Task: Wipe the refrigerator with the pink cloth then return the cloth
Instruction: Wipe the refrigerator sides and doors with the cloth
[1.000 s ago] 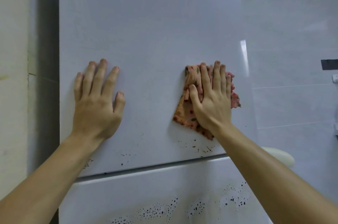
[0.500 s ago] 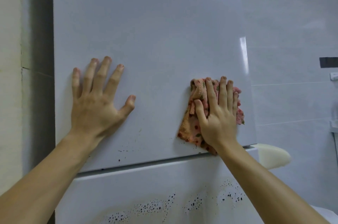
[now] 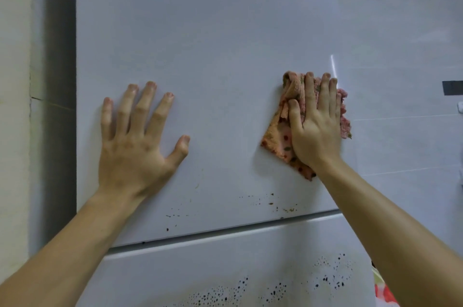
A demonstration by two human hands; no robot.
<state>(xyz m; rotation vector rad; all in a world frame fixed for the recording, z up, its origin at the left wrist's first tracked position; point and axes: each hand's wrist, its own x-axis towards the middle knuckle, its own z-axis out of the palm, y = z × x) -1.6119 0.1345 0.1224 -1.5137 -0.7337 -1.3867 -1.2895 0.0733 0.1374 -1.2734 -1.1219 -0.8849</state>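
White refrigerator (image 3: 200,43) fills nearly the whole view, its upper door meeting the lower door (image 3: 225,269) at a slanted seam, with grey tiled wall (image 3: 400,31) off at 3 o'clock. The left hand (image 3: 135,146) lies flat and spread on the upper door at about 9 o'clock, fingers straight, holding nothing; it looks like a brace. The right hand (image 3: 315,126) presses the pink cloth (image 3: 275,141) against the same door at about 3 o'clock, close to the door's right edge, with fingers straight and close together over the fabric and the thumb laid on a fold, so it is a flat press and not a pinch. The cloth is bunched, its long axis roughly upright, with a corner poking out at 9 o'clock of the palm and another at 6 o'clock by the wrist. What the coming stroke turns on, as I judge it: a scatter of dark specks (image 3: 288,210) sits at 6 to 7 o'clock of the cloth, just above the seam, near it but untouched, and a denser patch of spots (image 3: 275,289) marks the lower door further along that line. The right hand is much the nearer, so a downward pull would probably reach them.
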